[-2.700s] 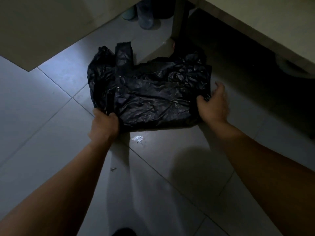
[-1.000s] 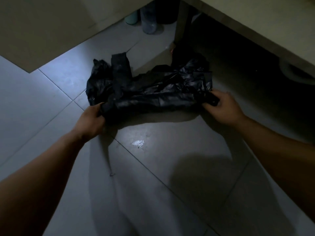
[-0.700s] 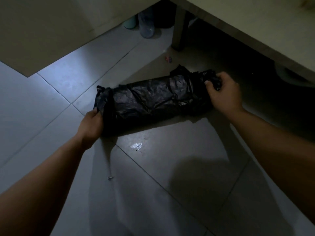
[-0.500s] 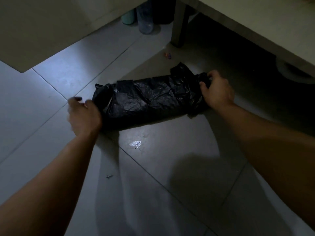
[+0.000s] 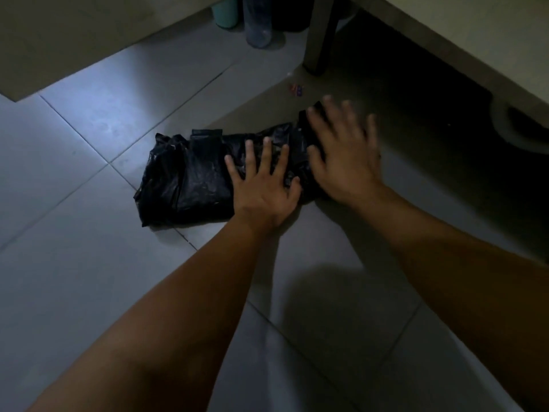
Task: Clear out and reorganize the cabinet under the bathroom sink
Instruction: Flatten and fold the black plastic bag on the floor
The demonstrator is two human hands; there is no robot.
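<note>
A black plastic bag point(image 5: 190, 185), folded into a long flat band, lies on the grey floor tiles in dim light. My left hand point(image 5: 263, 182) lies flat on the middle of the bag with its fingers spread and straight. My right hand point(image 5: 344, 156) is spread over the bag's right end, fingers straight and blurred by motion. Both palms face down on the plastic. The bag's right part is hidden under my hands.
A pale cabinet point(image 5: 463, 40) runs along the upper right on a post leg point(image 5: 319, 34). A clear plastic bottle point(image 5: 258, 23) and a teal cup point(image 5: 225, 11) stand behind it. A small coloured scrap point(image 5: 296, 90) lies near the leg. A pale panel point(image 5: 74, 40) fills the upper left.
Both hands let go of the bag's ends after folding it over. My left hand moved right onto the bag's middle, and both hands now lie flat on top of it.
</note>
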